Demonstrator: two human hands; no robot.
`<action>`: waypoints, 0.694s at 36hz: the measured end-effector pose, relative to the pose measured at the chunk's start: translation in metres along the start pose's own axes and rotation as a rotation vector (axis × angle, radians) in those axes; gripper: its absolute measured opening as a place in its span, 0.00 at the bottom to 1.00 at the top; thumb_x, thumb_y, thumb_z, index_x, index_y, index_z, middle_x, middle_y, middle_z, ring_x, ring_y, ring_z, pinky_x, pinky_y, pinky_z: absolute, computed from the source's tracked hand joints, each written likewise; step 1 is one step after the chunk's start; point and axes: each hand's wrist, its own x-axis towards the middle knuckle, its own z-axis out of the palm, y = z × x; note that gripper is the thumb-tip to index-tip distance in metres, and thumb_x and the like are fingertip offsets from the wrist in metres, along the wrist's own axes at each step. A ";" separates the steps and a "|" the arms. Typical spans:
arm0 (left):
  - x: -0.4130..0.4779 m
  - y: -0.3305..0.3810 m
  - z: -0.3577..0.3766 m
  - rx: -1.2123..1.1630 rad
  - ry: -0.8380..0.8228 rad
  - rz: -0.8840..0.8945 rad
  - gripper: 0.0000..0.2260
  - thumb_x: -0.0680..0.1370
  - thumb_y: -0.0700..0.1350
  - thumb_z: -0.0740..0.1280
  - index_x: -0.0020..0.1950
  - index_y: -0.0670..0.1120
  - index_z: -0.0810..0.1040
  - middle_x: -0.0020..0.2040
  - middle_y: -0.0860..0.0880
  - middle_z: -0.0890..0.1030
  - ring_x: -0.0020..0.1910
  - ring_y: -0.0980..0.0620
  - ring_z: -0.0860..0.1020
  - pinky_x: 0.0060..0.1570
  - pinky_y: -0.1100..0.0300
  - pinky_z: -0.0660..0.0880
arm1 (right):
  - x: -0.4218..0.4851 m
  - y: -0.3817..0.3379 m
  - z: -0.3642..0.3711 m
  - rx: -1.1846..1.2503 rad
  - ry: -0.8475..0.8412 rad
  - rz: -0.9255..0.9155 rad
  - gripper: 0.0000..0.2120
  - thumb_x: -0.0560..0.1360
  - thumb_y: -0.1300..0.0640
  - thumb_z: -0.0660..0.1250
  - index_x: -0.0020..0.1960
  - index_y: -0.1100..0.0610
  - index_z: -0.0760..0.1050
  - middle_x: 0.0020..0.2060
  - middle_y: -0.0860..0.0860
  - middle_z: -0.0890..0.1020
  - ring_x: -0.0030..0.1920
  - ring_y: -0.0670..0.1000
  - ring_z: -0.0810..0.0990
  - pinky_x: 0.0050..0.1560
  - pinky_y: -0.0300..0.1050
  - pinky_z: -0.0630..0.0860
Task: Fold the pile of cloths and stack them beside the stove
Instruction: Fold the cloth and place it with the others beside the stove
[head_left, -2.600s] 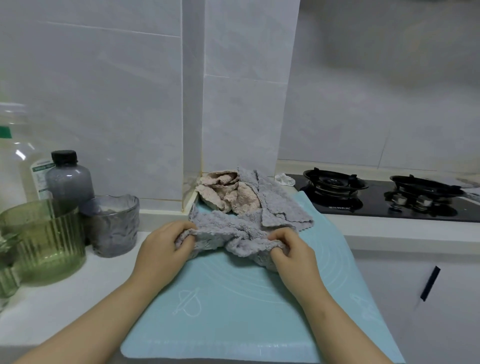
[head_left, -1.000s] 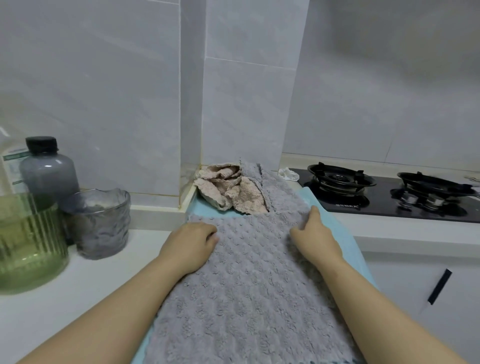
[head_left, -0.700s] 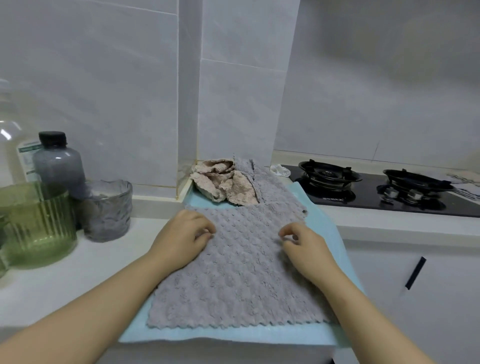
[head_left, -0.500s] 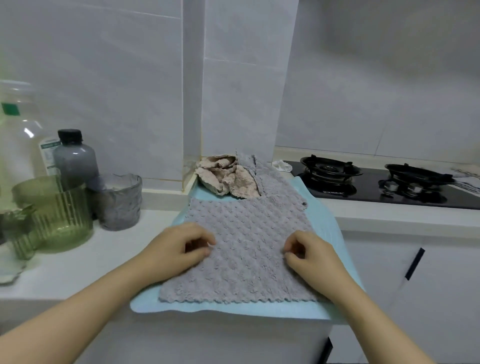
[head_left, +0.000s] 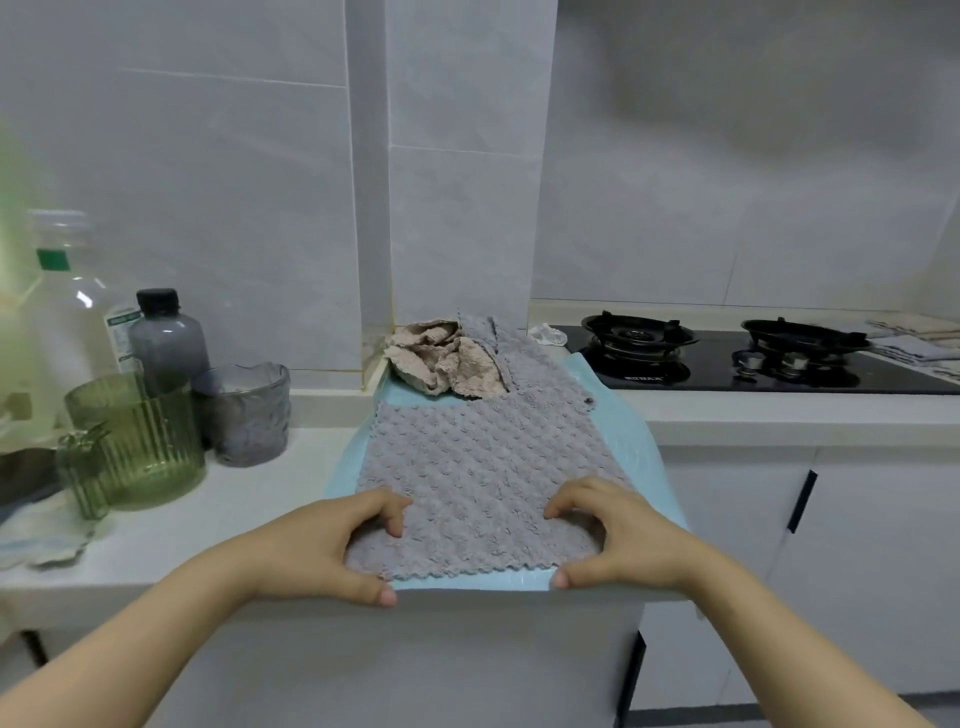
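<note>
Head view, looking down at a white kitchen counter (head_left: 223, 499). A grey waffle-textured cloth (head_left: 483, 467) lay spread flat on a pale blue mat (head_left: 641, 452) at the counter's front edge. My left hand (head_left: 322, 545) and right hand (head_left: 634, 535) each gripped one near corner of it, with curled fingers on top and the thumb tucked at the scalloped near hem. Behind it, against the tiled pillar (head_left: 462, 208), sat the crumpled pile of cloths (head_left: 441, 358), beige and grey, just beside the black gas stove (head_left: 727, 364) on the right. On the left, well apart, stood green ribbed glasses (head_left: 140, 452) and bottles (head_left: 166, 338). I judged the cloth light, soft and limp, with a plush nap likely to cling to the mat rather than slide, and it would sag wherever unsupported. The corners looked the right hold, lifted evenly together so the near hem could meet the far one without bunching.
</note>
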 end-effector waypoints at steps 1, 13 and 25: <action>0.000 0.000 0.000 0.003 0.010 -0.015 0.23 0.63 0.61 0.74 0.49 0.54 0.69 0.66 0.63 0.64 0.57 0.85 0.58 0.54 0.83 0.58 | -0.002 0.000 0.000 0.014 -0.002 0.004 0.30 0.61 0.37 0.74 0.60 0.44 0.72 0.56 0.37 0.70 0.61 0.40 0.68 0.66 0.38 0.62; -0.008 0.010 0.006 -0.084 0.374 -0.091 0.15 0.71 0.51 0.71 0.44 0.73 0.75 0.50 0.62 0.81 0.50 0.57 0.78 0.53 0.65 0.72 | -0.021 0.008 0.010 0.051 0.398 0.171 0.14 0.69 0.62 0.65 0.52 0.51 0.79 0.45 0.41 0.79 0.47 0.42 0.76 0.45 0.27 0.67; -0.014 0.011 0.000 -0.120 0.365 -0.140 0.07 0.74 0.43 0.70 0.42 0.57 0.78 0.33 0.51 0.77 0.31 0.61 0.69 0.34 0.66 0.64 | -0.044 0.011 0.001 0.107 0.435 0.261 0.15 0.70 0.63 0.63 0.37 0.42 0.73 0.37 0.41 0.81 0.42 0.45 0.78 0.43 0.37 0.72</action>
